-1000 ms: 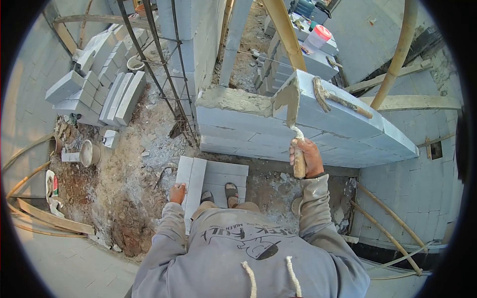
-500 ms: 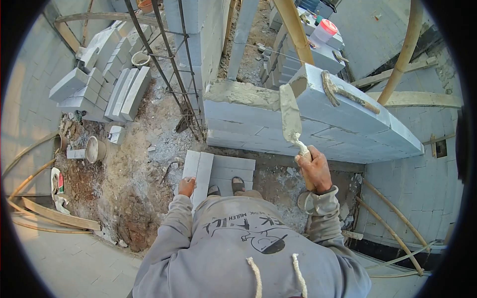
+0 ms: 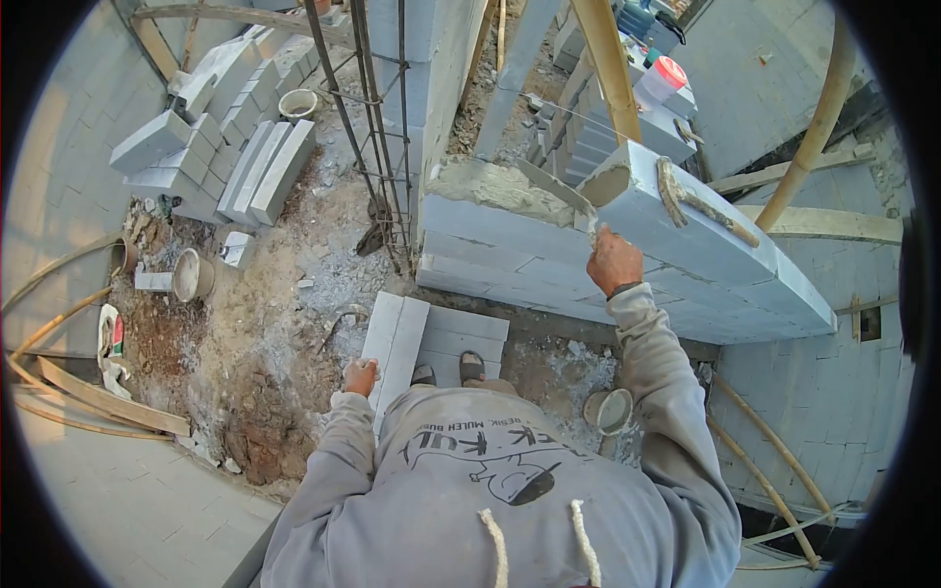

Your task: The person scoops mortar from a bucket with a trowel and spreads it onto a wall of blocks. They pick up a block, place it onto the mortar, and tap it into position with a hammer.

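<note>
My right hand [image 3: 615, 261] is closed round the handle of a trowel [image 3: 557, 186]. The trowel's blade points left and lies along the mortar bed [image 3: 480, 184] on top of the low wall of pale blocks [image 3: 510, 240]. At the blade's right stands a higher block [image 3: 676, 211], with mortar on its end face. My left hand [image 3: 361, 375] hangs low with its fingers curled and nothing visible in them. It is beside the pale blocks [image 3: 394, 328] by my feet.
A hammer [image 3: 701, 201] lies on the higher course. Upright steel bars [image 3: 377, 127] rise left of the wall. Stacked blocks [image 3: 216, 157] and buckets [image 3: 192, 274] are at the left. Another bucket [image 3: 608, 412] stands below my right forearm. A bamboo pole [image 3: 814, 118] leans at the right.
My right hand has moved forward and the trowel has swung from upright in view to lying leftward along the mortar. The left hand has barely moved. The view has shifted slightly.
</note>
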Demonstrator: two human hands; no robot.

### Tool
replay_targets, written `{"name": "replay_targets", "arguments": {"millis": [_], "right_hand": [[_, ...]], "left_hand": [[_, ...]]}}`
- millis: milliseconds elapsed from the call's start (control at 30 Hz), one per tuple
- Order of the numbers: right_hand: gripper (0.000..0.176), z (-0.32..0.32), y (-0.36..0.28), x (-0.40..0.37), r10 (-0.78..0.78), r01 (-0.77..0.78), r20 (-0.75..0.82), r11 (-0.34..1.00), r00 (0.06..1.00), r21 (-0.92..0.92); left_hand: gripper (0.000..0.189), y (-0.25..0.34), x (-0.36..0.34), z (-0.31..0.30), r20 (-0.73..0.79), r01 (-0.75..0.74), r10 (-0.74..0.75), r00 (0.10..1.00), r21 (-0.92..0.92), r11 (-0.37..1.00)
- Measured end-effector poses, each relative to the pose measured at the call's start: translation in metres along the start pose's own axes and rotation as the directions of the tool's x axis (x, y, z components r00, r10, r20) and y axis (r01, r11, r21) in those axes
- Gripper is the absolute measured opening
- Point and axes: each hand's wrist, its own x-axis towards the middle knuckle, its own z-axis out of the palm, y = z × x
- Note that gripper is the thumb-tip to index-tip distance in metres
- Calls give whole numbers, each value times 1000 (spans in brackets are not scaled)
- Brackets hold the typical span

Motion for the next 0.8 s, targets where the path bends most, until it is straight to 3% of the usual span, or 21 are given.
{"name": "replay_targets", "arguments": {"millis": [67, 133, 233, 333, 433, 533, 800], "right_hand": [[28, 10, 0, -13, 19, -18, 38, 1000, 999, -13], [27, 14, -2, -8, 41, -43, -67, 999, 997, -16], [29, 11, -3, -5, 50, -50, 19, 999, 999, -11], [30, 4, -14, -9, 91, -90, -42, 996, 995, 22], [33, 7, -7, -6, 75, -74, 43, 997, 996, -25], [35, 9, -8, -13, 104, -104, -52, 995, 993, 14], [36, 14, -4, -17, 96, -97, -39, 995, 995, -23]], "left_hand": [[28, -15, 4, -9, -10, 17, -15, 1000, 169, 985], [28, -16, 11, -16, -23, 1, 2, 1000, 131, 991], [28, -25, 2, -17, -22, 18, -16, 1000, 102, 995], [30, -6, 4, -13, -41, 3, 0, 999, 89, 996], [31, 0, 4, -21, -15, -11, 12, 1000, 84, 996], [32, -10, 10, -16, -6, -29, 30, 1000, 129, 991], [28, 0, 12, -21, 26, -8, 5, 1000, 104, 995]]}}
